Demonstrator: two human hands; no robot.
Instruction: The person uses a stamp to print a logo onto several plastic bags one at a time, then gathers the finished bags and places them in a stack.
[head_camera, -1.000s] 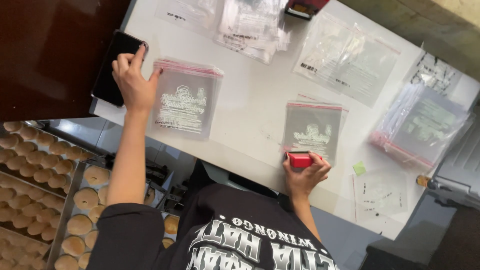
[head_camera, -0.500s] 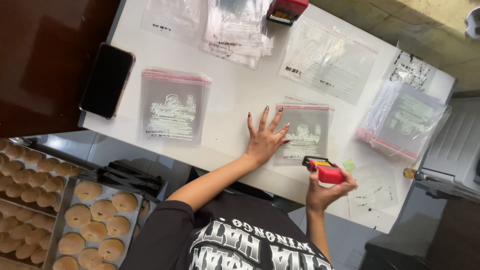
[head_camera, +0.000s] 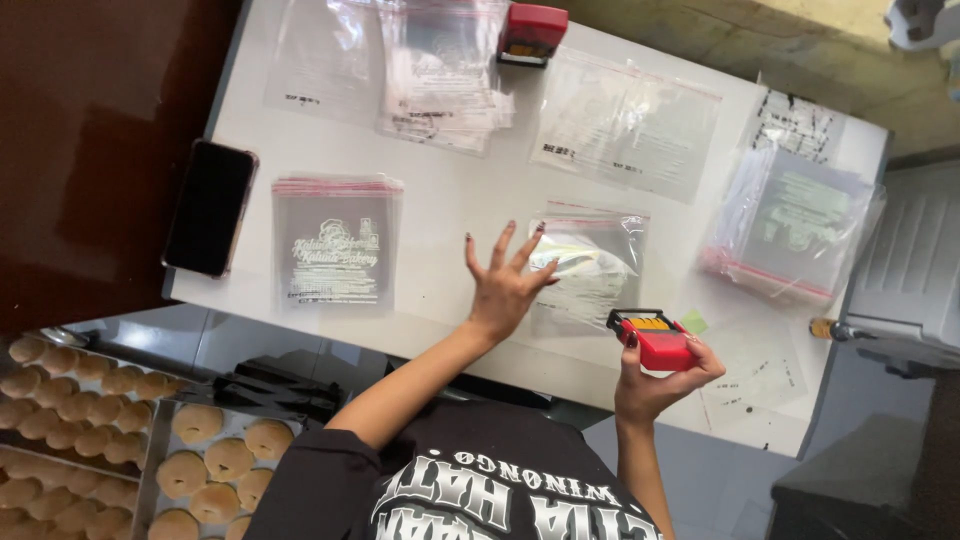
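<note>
Counting on the white counter (head_camera: 450, 210): two red stamps, one phone (head_camera: 210, 207), several lots of clear bags. Far stamp (head_camera: 531, 32) standing at the counter's far edge among loose bags; near stamp (head_camera: 655, 340) gripped in the right hand (head_camera: 655, 375), fingers closed round its body, held just over the near edge of the counter. Left hand (head_camera: 503, 285) spread wide, fingers fanned, holding nothing, hovering beside a single red-topped bag (head_camera: 590, 265); contact with the bag not discernible. Neat stack of printed bags (head_camera: 335, 245) lying between phone and left hand. Bulkier bundle of bags (head_camera: 790, 225) sitting at the right end. Trays of round buns (head_camera: 90, 430) below the counter, cut off at the frame edge, uncountable. Bag numbers within the stacks impossible to make out.
</note>
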